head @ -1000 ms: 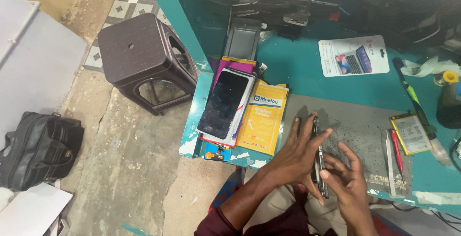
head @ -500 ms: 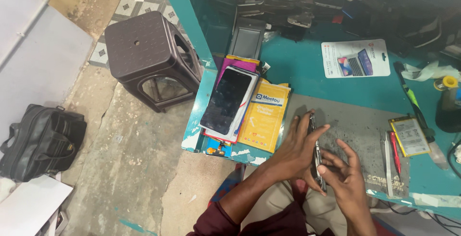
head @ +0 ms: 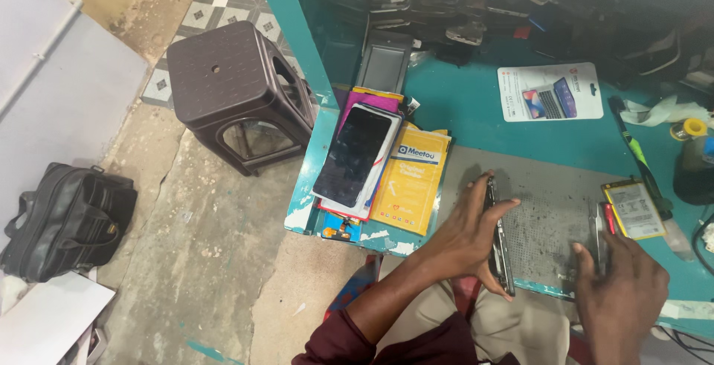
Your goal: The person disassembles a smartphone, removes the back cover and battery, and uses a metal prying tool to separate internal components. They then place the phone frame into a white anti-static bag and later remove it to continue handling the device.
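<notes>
Phone frame (head: 499, 238) stands on its long edge on the grey work mat (head: 550, 224), near the front lip of the teal bench (head: 461, 105). Its long axis runs away from the person, from the bench edge toward the back. Left hand (head: 465, 235) grasps it from the left side: fingers along the upper edge, thumb under the near end, so the frame lies directly right of the palm. Right hand (head: 621, 291) is farther right, apart from the frame, fingers half-curled and pressed on the mat just beside the tweezers (head: 599, 224) and a red-handled tool (head: 610, 218); it grips nothing. A loose phone battery (head: 634, 210) lies beyond those tools. The left hand is the nearer one.
</notes>
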